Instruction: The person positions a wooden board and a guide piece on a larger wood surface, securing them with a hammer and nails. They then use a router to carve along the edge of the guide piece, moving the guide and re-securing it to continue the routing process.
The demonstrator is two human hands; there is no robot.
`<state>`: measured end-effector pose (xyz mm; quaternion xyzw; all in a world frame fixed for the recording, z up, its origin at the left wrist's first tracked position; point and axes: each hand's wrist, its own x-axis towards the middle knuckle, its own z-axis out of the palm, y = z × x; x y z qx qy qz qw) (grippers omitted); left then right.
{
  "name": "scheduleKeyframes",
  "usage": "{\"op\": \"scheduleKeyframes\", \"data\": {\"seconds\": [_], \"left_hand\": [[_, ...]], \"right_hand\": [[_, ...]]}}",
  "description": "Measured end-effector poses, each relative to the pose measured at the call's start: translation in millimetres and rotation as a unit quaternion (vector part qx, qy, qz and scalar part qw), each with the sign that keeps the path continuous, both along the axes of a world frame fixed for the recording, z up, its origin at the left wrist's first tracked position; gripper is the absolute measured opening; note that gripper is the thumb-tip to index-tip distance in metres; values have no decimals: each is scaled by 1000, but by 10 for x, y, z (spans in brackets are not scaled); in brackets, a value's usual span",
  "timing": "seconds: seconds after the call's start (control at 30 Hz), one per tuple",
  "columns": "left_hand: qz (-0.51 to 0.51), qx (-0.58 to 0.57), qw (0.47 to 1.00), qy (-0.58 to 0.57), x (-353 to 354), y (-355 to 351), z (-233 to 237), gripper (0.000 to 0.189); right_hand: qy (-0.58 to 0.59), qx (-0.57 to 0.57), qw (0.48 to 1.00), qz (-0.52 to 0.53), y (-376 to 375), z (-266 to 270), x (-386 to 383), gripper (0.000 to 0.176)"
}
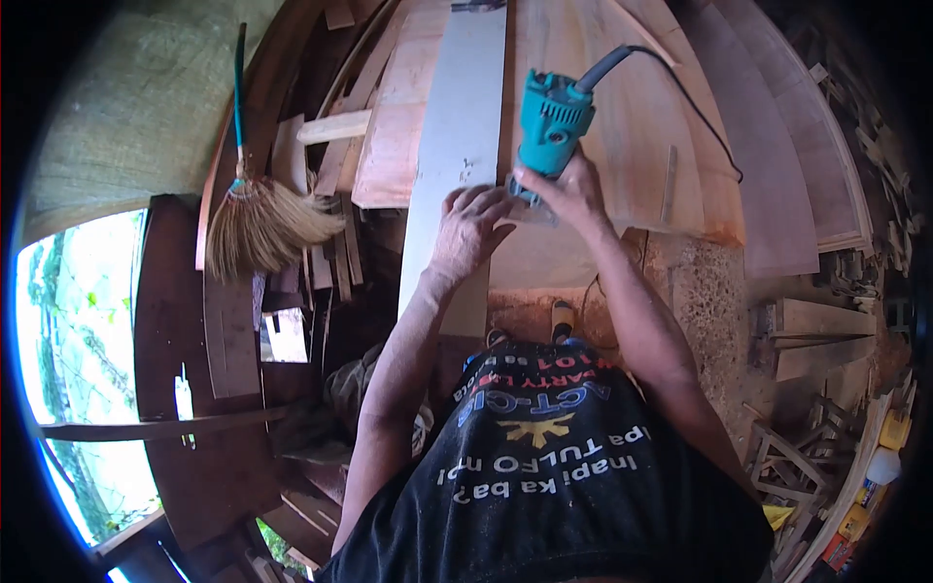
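My right hand [573, 194] is wrapped round the lower body of a teal trim router [556, 121], held upright with its cord leaving the top. The router's base sits at the edge of a long pale board [457, 126], with a blurred haze around it. On that board, just left of the router base, lies my left hand [473, 225], its fingers bent over the surface and its thumb apart. Its fingertips come right up beside the base.
Wide wooden panels [632, 126] lie right of the board. The black cord [705, 117] curves over them. A straw broom [267, 219] hangs at the left near stacked wood strips. Wood offcuts [821, 325] are piled at the right. A sandalled foot [562, 319] shows below.
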<state>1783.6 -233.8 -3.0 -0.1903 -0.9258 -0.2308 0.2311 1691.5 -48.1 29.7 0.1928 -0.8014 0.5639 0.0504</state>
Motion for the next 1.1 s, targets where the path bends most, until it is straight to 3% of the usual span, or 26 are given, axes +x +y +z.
{"op": "scheduleKeyframes", "data": {"seconds": [0.47, 0.57, 0.67, 1.1], "left_hand": [[33, -36, 999, -20, -60, -13, 69, 27], [41, -51, 998, -7, -90, -11, 50, 20], [48, -43, 997, -30, -118, -15, 25, 19], [89, -82, 991, -57, -238, 27, 127, 22]], "right_hand": [[53, 67, 996, -4, -147, 6, 26, 77], [31, 79, 996, -7, -152, 35, 42, 63], [34, 76, 997, 5, -146, 21, 7, 62], [44, 74, 996, 7, -161, -23, -133, 71]]}}
